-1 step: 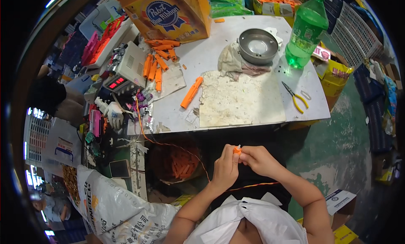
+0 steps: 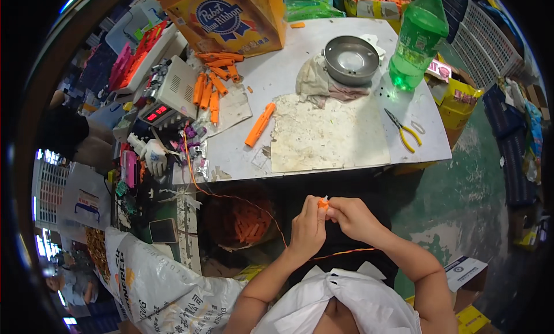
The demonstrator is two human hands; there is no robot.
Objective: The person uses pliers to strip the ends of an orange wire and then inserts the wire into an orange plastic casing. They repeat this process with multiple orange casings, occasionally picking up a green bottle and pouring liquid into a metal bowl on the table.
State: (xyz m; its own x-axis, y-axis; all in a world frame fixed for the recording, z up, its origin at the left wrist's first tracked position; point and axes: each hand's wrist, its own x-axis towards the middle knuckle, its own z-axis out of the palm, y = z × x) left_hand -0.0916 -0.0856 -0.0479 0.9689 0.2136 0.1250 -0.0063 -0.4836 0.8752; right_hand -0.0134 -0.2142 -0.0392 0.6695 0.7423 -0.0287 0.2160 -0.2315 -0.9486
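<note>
In front of my body, below the table edge, my left hand (image 2: pixel 307 229) and my right hand (image 2: pixel 353 218) meet fingertip to fingertip. Both are closed on a small orange plastic piece (image 2: pixel 323 204) with a whitish tip pointing up; the fingers cover most of it. A red-and-yellow twisted wire (image 2: pixel 266 211) hangs from the table's left side and passes behind my left forearm. On the table (image 2: pixel 427 148), a longer orange plastic part (image 2: pixel 260 125) lies beside a stained, worn sheet (image 2: pixel 332 135). More such parts (image 2: pixel 214 86) are heaped at the left.
Yellow-handled pliers (image 2: pixel 411 139) lie at the right, below a green bottle (image 2: pixel 416 45). A metal bowl (image 2: pixel 351 61) rests on a cloth (image 2: pixel 313 83). A box with a red display (image 2: pixel 168 94) stands left. Below are a container of orange parts (image 2: pixel 249 224) and a white sack (image 2: pixel 167 282).
The whole view has shifted very slightly. Both hands keep the same hold on the small orange piece.
</note>
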